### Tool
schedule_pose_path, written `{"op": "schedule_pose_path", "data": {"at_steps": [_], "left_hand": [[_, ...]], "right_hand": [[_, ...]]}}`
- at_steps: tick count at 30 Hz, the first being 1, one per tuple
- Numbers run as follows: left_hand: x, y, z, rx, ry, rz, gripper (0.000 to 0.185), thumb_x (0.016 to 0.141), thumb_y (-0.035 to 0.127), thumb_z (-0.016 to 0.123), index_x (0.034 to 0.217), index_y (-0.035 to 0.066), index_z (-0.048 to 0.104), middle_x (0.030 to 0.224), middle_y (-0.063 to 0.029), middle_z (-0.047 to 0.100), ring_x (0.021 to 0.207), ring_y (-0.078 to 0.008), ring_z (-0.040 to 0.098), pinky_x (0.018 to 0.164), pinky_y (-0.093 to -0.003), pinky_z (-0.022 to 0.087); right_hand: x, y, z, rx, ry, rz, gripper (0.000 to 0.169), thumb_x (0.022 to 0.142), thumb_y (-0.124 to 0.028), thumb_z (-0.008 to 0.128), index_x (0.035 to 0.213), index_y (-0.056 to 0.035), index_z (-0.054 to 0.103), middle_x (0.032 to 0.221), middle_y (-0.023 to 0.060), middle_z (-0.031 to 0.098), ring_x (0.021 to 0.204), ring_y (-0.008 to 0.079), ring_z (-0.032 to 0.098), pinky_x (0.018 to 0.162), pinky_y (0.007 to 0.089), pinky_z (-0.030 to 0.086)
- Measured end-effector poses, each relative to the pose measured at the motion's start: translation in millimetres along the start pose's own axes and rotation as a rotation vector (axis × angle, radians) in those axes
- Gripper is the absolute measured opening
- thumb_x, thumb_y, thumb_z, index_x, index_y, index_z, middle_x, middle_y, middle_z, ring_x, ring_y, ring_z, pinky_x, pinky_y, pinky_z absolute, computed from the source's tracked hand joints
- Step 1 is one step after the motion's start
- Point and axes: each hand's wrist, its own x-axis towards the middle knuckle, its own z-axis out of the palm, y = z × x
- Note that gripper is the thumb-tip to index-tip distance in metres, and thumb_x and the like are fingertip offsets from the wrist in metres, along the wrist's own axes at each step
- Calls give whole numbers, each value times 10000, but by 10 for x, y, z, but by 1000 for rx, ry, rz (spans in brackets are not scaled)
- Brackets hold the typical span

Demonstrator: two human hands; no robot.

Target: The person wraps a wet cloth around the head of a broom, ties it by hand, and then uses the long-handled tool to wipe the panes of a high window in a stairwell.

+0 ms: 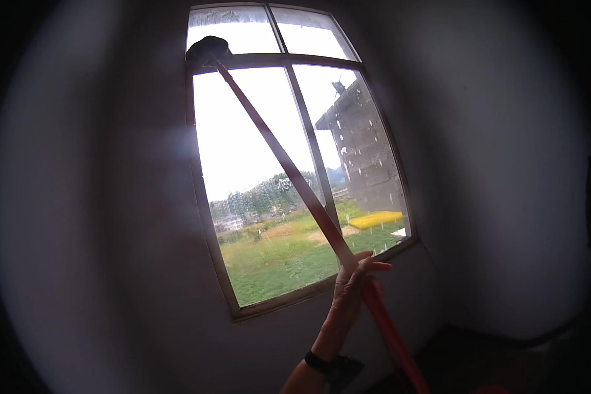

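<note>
My left hand (352, 285), with a dark band on its wrist, is wrapped around a long red pole (303, 189), some of its fingers stretched out to the right. From the lower right the pole slants up across the window. At its far end a dark, bulky head (209, 48), perhaps a mop head or cloth, lies against the upper left pane and the crossbar. The window (299, 98) has two tall panes below two short ones. Streaks and droplets mark the glass. My right hand is out of view; the pole's lower part runs down to the bottom edge.
Pale walls (492, 162) flank the window and meet in a corner at the right. A frame sill (285, 300) runs below the panes. The floor at the lower right is dark, with a small red thing (490, 390) at the bottom edge. Outside are grass and a block building.
</note>
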Motion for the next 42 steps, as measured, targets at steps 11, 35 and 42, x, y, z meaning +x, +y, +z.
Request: {"op": "schedule_pose_path", "data": {"at_steps": [11, 35, 42], "left_hand": [[157, -278, 114, 99, -26, -58, 343, 921, 266, 514, 1188, 66, 436, 965, -165, 636, 567, -146, 599, 514, -282, 517], [65, -378, 808, -72, -334, -179, 506, 951, 369, 410, 1338, 52, 329, 1223, -200, 514, 941, -244, 605, 772, -335, 489], [-1315, -155, -262, -57, -82, -257, 504, 939, 362, 441, 1324, 50, 347, 1236, -207, 504, 974, -256, 597, 795, -341, 484]], "right_hand": [[-108, 191, -13, -24, 24, 22, 473, 858, -171, 602, 1299, -93, 451, 1039, 184, 626, 887, 295, 627, 755, 351, 492], [1170, -1022, -1370, 253, 125, 344, 480, 889, -263, 552, 1326, -114, 421, 653, 29, 545, 465, 61, 463, 397, 200, 399], [2271, -2008, -1094, 262, -29, 58, 455, 931, -330, 468, 1322, -105, 413, 584, -5, 442, 417, 62, 414, 327, 205, 341]]}}
